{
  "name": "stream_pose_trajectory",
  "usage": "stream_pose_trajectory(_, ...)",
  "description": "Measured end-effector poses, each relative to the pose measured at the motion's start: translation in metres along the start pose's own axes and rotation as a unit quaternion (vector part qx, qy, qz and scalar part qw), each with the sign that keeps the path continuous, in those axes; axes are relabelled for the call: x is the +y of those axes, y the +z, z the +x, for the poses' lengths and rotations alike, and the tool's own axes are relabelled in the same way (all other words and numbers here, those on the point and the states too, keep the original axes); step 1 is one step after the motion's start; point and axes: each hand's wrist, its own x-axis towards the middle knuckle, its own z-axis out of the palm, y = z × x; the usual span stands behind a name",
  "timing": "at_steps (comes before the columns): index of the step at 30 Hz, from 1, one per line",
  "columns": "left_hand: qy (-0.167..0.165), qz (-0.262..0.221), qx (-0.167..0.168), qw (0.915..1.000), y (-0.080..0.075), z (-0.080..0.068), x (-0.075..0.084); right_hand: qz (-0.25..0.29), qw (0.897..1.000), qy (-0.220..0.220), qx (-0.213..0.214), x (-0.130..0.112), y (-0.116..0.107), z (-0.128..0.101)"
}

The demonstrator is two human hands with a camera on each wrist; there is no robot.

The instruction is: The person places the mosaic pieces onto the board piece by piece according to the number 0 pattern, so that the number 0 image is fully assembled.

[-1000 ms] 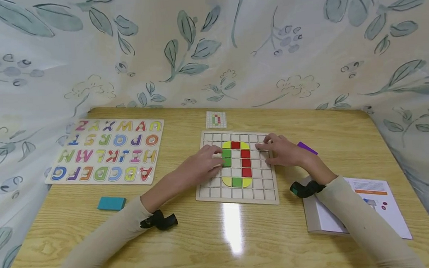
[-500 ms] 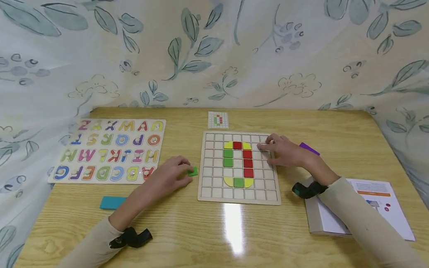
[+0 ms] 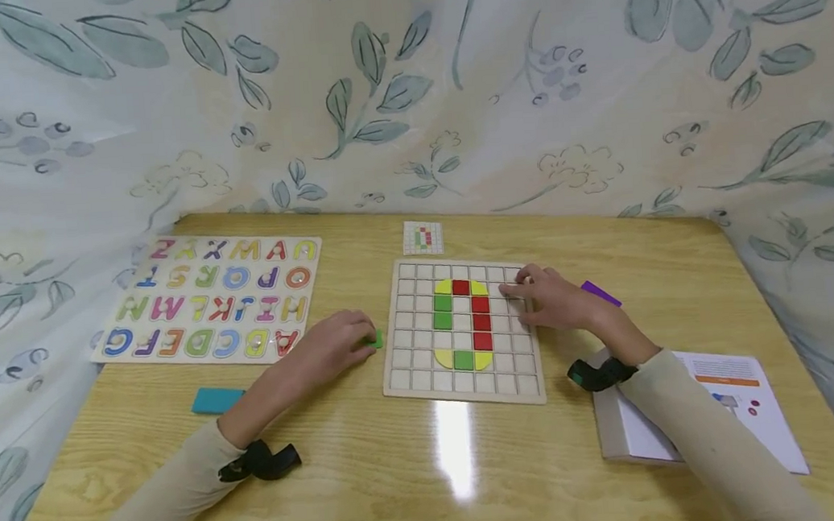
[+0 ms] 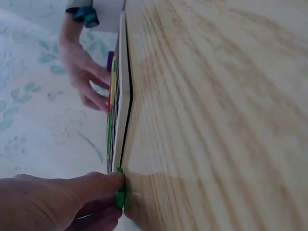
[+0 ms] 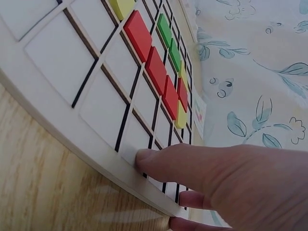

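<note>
Left hand: the left hand (image 3: 336,343) lies on the table just left of the grid board, fingers curled over one small green tile (image 3: 375,339), pinching it against the wood; in the left wrist view the fingertips (image 4: 113,182) press the tile at the board's near corner.
Right hand: the right hand (image 3: 552,295) rests on the grid board's right edge, fingers nearly straight and flat, holding nothing; in the right wrist view one fingertip (image 5: 144,159) touches an empty edge square.
Green tile: one loose piece, on the table, touching or just beside the grid board's left edge; which, the frames do not settle.
Grid board: one wooden grid board (image 3: 418,373), the landmark, in the middle of the table (image 3: 432,469).
Tiles on the board: three green, four red, four yellow corner pieces, forming an oval ring with one gap on its left side.
Pattern card: one small card (image 3: 423,237) just behind the grid board.
Purple piece: one (image 3: 601,293), right of the grid board, just beyond the right hand.
Alphabet puzzle: one letter board (image 3: 212,297), well left of the grid board.
Teal block: one (image 3: 218,400), left of the grid board and nearer the person.
Booklet: one (image 3: 697,426), right of the grid board, under the right sleeve.
</note>
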Motion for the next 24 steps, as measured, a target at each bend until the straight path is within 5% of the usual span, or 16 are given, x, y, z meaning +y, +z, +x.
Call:
stream_pose_trajectory(8, 0.05, 0.003, 0.078, 0.9957, 0.001, 0.016, 0.016, 0.01, 1.0, 0.002, 0.005, 0.0, -0.002, 0.001)
stream_pose_trajectory(14, 0.112, 0.018, 0.025, 0.9933, 0.017, 0.045, 0.045, 0.008, 1.0, 0.002, 0.009, 0.002, 0.006, -0.002)
stream_pose_trajectory(24, 0.077, 0.014, -0.042, 0.9961, 0.023, 0.067, 0.059, -0.001, 1.0, -0.013, 0.012, 0.001, 0.005, -0.001)
